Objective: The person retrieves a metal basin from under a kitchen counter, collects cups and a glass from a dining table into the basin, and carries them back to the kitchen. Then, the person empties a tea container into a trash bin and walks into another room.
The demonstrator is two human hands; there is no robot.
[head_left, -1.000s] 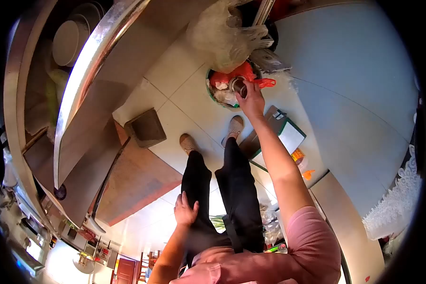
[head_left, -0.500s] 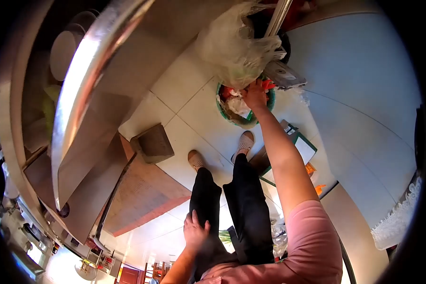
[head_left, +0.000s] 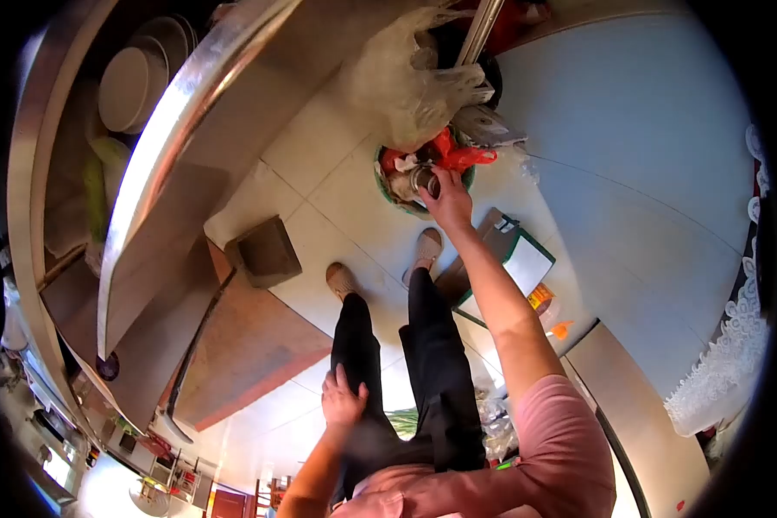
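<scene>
My right hand (head_left: 448, 197) is closed round a small dark round jar or can (head_left: 423, 179); its exact kind I cannot make out. Both are over a green-rimmed trash basket (head_left: 383, 187) on the floor. Inside the basket lie crumpled pale waste and a red plastic bag (head_left: 463, 156), which spreads over the far right rim. My left hand (head_left: 343, 401) rests on my thigh, fingers apart and holding nothing.
A translucent plastic bag (head_left: 397, 95) hangs beyond the basket. A brown square container (head_left: 266, 252) stands on the tiles left of my feet. To the right are a green-edged box (head_left: 527, 266) and a large pale blue panel (head_left: 630, 164). A counter edge (head_left: 160, 129) juts in at left.
My right hand has drawn back from inside the basket and now has the small round jar or can. The red bag shows more. My left hand stays on my thigh.
</scene>
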